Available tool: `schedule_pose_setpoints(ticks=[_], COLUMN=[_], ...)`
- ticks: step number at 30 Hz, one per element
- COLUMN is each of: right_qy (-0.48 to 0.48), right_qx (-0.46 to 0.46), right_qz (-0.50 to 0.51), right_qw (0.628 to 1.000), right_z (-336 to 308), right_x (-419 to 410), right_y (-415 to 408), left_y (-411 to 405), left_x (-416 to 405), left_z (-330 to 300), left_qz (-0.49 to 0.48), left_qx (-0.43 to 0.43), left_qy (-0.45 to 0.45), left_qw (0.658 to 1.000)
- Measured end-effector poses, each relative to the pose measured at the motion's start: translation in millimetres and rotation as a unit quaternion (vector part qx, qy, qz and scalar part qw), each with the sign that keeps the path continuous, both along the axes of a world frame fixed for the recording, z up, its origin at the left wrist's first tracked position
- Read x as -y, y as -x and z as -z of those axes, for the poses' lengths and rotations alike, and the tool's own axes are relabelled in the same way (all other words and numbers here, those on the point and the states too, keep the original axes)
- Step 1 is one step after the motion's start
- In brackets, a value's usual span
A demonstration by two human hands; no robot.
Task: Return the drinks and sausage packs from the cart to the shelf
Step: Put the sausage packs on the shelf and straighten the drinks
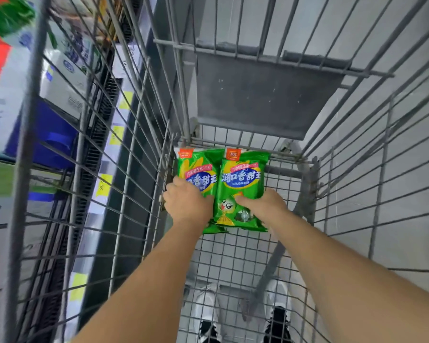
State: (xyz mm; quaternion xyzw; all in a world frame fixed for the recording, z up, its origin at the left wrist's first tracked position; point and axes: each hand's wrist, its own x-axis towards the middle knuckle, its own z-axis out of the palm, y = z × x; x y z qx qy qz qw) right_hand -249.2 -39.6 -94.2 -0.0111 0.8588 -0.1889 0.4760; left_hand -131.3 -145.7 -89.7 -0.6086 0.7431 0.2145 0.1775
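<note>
Standing on pale floor tiles (406,219), the wire cart (233,256) is just beside the shelf (60,100) of cartons and yellow price tags. Two glossy green sausage packs (240,189) lie flat, side by side, on the cart's mesh bottom. Both arms reach down into the cart. The left hand (187,203) covers one pack, the right hand (264,204) touches the other; whether the fingers pinch them, I cannot tell.
</note>
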Motion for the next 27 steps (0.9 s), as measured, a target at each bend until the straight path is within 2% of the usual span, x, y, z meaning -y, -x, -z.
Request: schedule_pose_setpoints(ticks=[4, 7, 10, 14, 19, 23, 27], right_qy=[0.023, 0.018, 0.058, 0.065, 0.066, 0.067, 0.053], right_qx=[0.016, 0.018, 0.066, 0.123, 0.101, 0.089, 0.043], right_qz=[0.082, 0.122, 0.167, 0.181, 0.224, 0.191, 0.133], right_qw=[0.996, 0.992, 0.982, 0.973, 0.967, 0.975, 0.989], right_z=[-1.9, -7.1, -13.6, -14.6, 25.6, -39.3, -116.0], right_x=[-4.3, -9.4, -8.0, -3.8, -25.5, -26.5, -38.7], right_y=[4.9, 6.8, 9.8, 8.7, 6.9, -2.8, -10.7], left_y=[-3.7, -5.7, -8.9, -12.5, -13.8, -16.2, -29.8], left_x=[-2.7, -16.8, -26.3, -23.6, -28.6, -36.3, -37.7], left_z=[-2.9, -1.5, 0.8, -1.9, -7.9, -36.2, -96.2], left_qz=[-0.056, -0.135, -0.190, -0.255, -0.203, -0.115, -0.074], left_qx=[0.012, -0.094, -0.183, -0.192, -0.184, -0.143, -0.148], left_qy=[-0.060, -0.090, -0.091, -0.126, -0.146, -0.133, -0.138], left_qw=[0.997, 0.982, 0.960, 0.939, 0.951, 0.974, 0.977])
